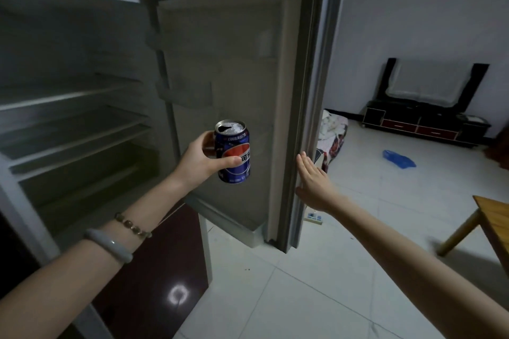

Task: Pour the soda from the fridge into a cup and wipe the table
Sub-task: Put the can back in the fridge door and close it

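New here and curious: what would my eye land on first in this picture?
The opened blue soda can, gripped upright in the left hand mid-frame, in front of the open fridge door. The right hand, fingers straight, is at that door's outer edge. On the tiled floor to the right lies a crumpled blue bag.

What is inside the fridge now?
Only bare shelves show inside the fridge; the can is out, in the left hand. The dim bottom part, behind the forearm, cannot be seen.

head-worn view, forward and down, close to open fridge (82,96)
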